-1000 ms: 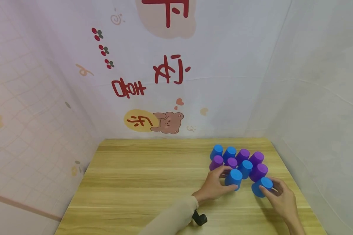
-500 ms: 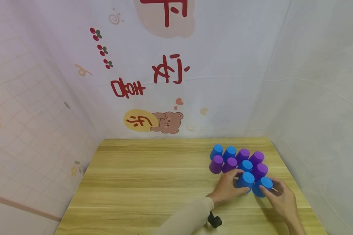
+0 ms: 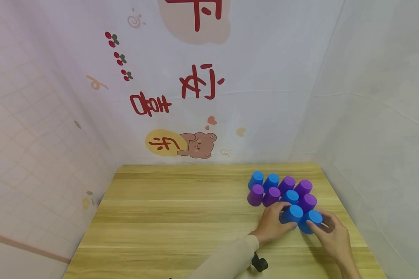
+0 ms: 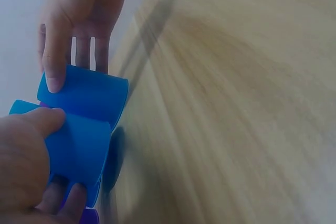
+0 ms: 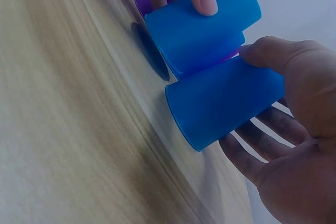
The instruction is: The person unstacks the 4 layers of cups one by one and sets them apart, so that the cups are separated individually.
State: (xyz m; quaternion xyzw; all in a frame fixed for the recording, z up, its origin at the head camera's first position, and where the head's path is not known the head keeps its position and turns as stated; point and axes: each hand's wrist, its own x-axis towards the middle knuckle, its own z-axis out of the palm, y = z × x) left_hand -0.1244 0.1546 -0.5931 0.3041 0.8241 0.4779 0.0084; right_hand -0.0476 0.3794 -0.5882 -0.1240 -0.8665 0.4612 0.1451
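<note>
My left hand (image 3: 273, 224) grips an upside-down blue cup (image 3: 295, 214) between thumb and fingers. A shadow under this cup (image 5: 205, 30) in the right wrist view shows its rim slightly off the table. Just to its right, my right hand (image 3: 336, 239) holds a second upside-down blue cup (image 3: 312, 220) from the right side. These two cups are side by side, seemingly touching, at the near edge of a cup group. Directly behind them stand another blue cup (image 3: 290, 197) and a purple cup (image 3: 308, 202). Whether the right cup's rim touches the wood, I cannot tell.
Left of the blue cup behind are two purple cups (image 3: 255, 195). The back row has two blue cups (image 3: 256, 179) and two purple cups (image 3: 304, 187), all upside down. A wooden table (image 3: 167, 217) extends left; white cloth walls (image 3: 272, 128) enclose it.
My left hand has carried its blue cup to the right, up beside the cup in the right hand, most of it in the first half second. The right hand has stayed almost still.
</note>
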